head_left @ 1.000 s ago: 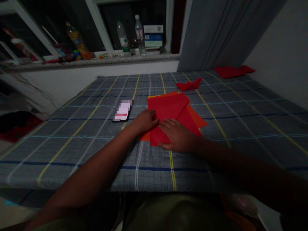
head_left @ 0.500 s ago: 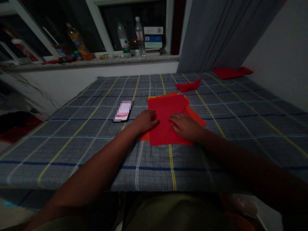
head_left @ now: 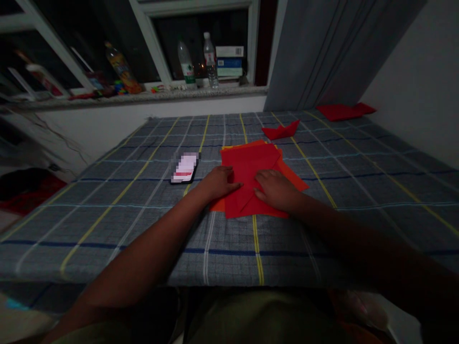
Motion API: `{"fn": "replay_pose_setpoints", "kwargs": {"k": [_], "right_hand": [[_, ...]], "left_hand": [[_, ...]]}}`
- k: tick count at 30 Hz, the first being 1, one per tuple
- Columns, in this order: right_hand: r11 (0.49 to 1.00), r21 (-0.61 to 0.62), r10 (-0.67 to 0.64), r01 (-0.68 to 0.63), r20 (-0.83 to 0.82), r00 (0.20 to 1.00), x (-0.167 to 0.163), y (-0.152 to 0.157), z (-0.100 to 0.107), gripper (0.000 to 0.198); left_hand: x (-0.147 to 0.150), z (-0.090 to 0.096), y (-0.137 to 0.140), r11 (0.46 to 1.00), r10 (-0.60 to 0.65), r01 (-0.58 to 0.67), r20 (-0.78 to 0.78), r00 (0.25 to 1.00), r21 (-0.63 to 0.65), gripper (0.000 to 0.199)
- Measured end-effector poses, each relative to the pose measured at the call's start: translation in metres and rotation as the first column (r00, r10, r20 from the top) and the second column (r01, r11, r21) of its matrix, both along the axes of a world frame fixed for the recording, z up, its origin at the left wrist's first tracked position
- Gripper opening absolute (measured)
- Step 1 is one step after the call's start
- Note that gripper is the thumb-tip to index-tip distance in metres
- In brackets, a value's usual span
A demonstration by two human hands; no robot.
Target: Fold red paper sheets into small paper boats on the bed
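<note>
A sheet of red paper [head_left: 247, 160] with a diagonal fold line lies on a stack of coloured sheets. Orange paper [head_left: 292, 177] sticks out from under it on the right. My left hand [head_left: 218, 184] rests on the left edge of the red sheet, fingers apart and thumb stretched across the paper. On the right half lies my right hand [head_left: 278, 188], its fingers bent and touching the paper, the thumb apart. Near my fingers, a folded edge runs slantwise down to the lower part of the sheet. Neither hand grips anything.
A phone [head_left: 185, 168] lies left of the paper. Behind the stack sits a folded red paper boat [head_left: 281, 130], with more red paper [head_left: 340, 112] at the far right corner. Bottles [head_left: 211, 64] and boxes [head_left: 229, 62] stand on the windowsill. A checked cloth [head_left: 125, 229] covers the table.
My left thumb has reached a little further right across the red sheet. My right hand has barely moved, and the lower fold edge shows more clearly. The whole view has shifted slightly.
</note>
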State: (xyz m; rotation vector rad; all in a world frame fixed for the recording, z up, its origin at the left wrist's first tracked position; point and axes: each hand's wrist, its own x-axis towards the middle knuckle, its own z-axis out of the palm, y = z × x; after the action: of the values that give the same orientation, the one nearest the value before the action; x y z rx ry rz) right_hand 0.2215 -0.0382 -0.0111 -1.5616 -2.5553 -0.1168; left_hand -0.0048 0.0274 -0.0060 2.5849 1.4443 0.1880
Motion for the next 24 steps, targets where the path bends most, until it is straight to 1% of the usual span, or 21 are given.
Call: {"fn": "replay_pose_setpoints", "kwargs": {"k": [6,9,11,12,13,14,15,18,20,22,24], "right_hand": [[0.994,-0.002,0.11,-0.11,-0.031,0.993,-0.022,-0.024,-0.003,0.064],[0.985,-0.045,0.167,-0.169,-0.042,0.985,-0.027,-0.028,-0.004,0.077],[0.977,-0.073,0.194,-0.201,-0.097,0.976,-0.023,-0.025,-0.003,0.081],[0.976,-0.074,0.194,-0.205,-0.134,0.972,-0.019,-0.023,-0.002,0.078],[0.977,-0.071,0.185,-0.2,-0.173,0.967,-0.014,-0.019,0.0,0.071],[0.983,-0.05,0.166,-0.179,-0.195,0.967,-0.009,-0.014,0.001,0.062],[0.991,-0.02,0.123,-0.13,-0.192,0.974,-0.002,-0.009,0.003,0.055],[0.999,0.018,-0.051,0.051,-0.045,0.998,0.014,0.006,0.005,0.034],[0.994,0.01,-0.112,0.112,0.025,0.993,0.019,0.011,0.006,0.031],[0.995,0.004,-0.101,0.101,0.047,0.994,0.017,0.01,0.007,0.03],[0.999,0.004,-0.042,0.042,0.042,0.998,0.009,0.004,0.008,0.033]], "left_hand": [[0.001,0.001,-0.001,1.0,-0.003,0.004,-0.03,1.0,0.015,0.073],[0.001,0.001,-0.002,1.0,-0.003,0.003,-0.016,1.0,0.02,0.072],[0.0,0.002,-0.002,1.0,-0.016,0.016,-0.017,1.0,0.022,0.072],[-0.001,0.001,-0.003,0.999,-0.021,0.021,-0.019,1.0,0.024,0.072],[-0.001,0.001,-0.003,0.999,-0.024,0.024,-0.02,1.0,0.024,0.072],[-0.002,0.001,-0.003,0.999,-0.026,0.027,-0.019,0.999,0.024,0.073],[-0.003,0.001,-0.003,0.999,-0.028,0.029,-0.013,1.0,0.026,0.073],[-0.004,-0.001,-0.002,0.999,-0.038,0.037,0.007,0.999,0.037,0.072],[-0.004,-0.001,-0.002,0.998,-0.034,0.034,0.009,0.999,0.044,0.071],[-0.003,-0.001,-0.002,0.999,-0.026,0.026,0.006,1.0,0.037,0.073],[-0.003,-0.001,-0.002,0.999,-0.023,0.023,0.006,1.0,0.026,0.076]]}}
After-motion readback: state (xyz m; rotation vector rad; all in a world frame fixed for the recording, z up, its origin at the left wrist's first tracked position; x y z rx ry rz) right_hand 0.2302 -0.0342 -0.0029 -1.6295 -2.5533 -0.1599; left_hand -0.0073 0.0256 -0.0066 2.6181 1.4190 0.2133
